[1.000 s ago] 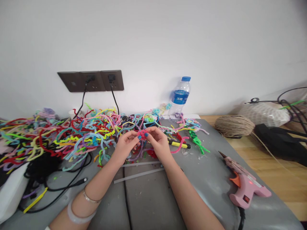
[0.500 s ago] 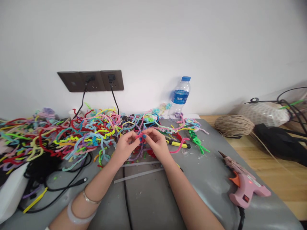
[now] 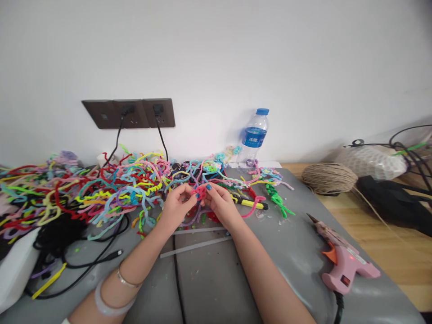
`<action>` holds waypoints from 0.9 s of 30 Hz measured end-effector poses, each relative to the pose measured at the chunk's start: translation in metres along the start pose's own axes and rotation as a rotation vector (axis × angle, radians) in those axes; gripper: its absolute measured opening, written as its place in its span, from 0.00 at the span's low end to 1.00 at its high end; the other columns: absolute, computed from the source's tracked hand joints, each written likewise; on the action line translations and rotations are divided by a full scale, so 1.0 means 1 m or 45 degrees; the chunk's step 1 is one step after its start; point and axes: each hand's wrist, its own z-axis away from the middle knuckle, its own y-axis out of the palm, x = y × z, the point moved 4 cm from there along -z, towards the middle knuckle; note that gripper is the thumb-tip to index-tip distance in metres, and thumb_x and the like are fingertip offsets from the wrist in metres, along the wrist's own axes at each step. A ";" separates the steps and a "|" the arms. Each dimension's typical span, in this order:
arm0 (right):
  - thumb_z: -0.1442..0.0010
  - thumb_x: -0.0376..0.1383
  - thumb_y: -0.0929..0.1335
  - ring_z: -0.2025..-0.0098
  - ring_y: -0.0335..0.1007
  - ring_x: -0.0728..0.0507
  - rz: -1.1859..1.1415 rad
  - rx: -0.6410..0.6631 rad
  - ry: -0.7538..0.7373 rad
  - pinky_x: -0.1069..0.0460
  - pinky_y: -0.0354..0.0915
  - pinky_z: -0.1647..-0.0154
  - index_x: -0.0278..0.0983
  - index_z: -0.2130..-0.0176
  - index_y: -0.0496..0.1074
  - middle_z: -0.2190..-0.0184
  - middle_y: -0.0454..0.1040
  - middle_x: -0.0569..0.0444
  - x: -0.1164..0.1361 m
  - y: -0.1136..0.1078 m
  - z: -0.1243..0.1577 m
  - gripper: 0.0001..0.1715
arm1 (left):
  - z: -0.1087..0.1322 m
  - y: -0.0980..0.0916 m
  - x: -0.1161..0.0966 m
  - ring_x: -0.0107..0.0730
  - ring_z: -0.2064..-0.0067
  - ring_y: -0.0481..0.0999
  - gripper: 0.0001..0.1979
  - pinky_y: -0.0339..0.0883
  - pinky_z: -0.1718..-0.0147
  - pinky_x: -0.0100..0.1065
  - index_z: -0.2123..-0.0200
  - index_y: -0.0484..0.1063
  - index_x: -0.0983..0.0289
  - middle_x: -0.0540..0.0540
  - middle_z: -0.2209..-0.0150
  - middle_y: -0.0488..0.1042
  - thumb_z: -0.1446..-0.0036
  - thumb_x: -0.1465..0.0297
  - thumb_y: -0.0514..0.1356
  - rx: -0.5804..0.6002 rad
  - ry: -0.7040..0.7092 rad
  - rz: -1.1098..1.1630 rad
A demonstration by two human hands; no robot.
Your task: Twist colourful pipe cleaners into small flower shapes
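Both L hand (image 3: 177, 206) & R hand (image 3: 222, 208) pinch pink looped pc. (image 3: 201, 192); some looping done, shaping prob. unfinished; glue gun (image 3: 349, 265) lies unheld on surface (image 3: 209, 281).

Pale bangle (image 3: 112, 310), blue nails (image 3: 209, 186)

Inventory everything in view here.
wall: one, white, behind
table: one, grey, centre
wooden surface: one, tan, right
socket panels: three, brown, on wall
fuzzy stems: many, multicoloured, along wall
fuzzy piece: one, pink, centre
sticks: two, whitish, centre
tool: one, yellow and black, mid-right
bottle: one, clear, near wall
glue gun: one, pink, right
twine ball: one, tan, right
wrapped bundle: one, white, right
dark item: one, black, right
cables: several, black, left, centre, right
block: one, white, left
bangles: two, pale, lower left
left hand: one, blue nails, at fuzzy piece
right hand: one, blue nails, at fuzzy piece
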 end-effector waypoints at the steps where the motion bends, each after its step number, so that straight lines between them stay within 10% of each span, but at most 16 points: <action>1: 0.46 0.52 0.72 0.74 0.66 0.48 0.015 -0.005 -0.005 0.52 0.67 0.70 0.39 0.67 0.75 0.74 0.73 0.56 0.001 0.000 0.000 0.19 | 0.000 -0.001 0.000 0.26 0.75 0.64 0.09 0.59 0.76 0.26 0.76 0.66 0.62 0.46 0.77 0.65 0.50 0.66 0.62 -0.016 0.000 0.015; 18: 0.43 0.40 0.70 0.62 0.74 0.44 0.029 -0.114 -0.186 0.48 0.71 0.57 0.42 0.60 0.78 0.62 0.78 0.54 0.010 -0.003 0.002 0.10 | 0.001 -0.002 -0.001 0.24 0.76 0.70 0.05 0.68 0.74 0.27 0.67 0.72 0.63 0.49 0.71 0.71 0.47 0.68 0.62 -0.048 -0.030 0.134; 27: 0.47 0.45 0.74 0.70 0.70 0.47 0.113 -0.152 -0.134 0.51 0.70 0.66 0.39 0.64 0.77 0.67 0.77 0.54 0.006 -0.005 -0.001 0.14 | -0.002 -0.003 0.007 0.31 0.64 0.75 0.15 0.74 0.69 0.29 0.60 0.72 0.63 0.53 0.64 0.75 0.52 0.67 0.67 -0.110 -0.103 0.267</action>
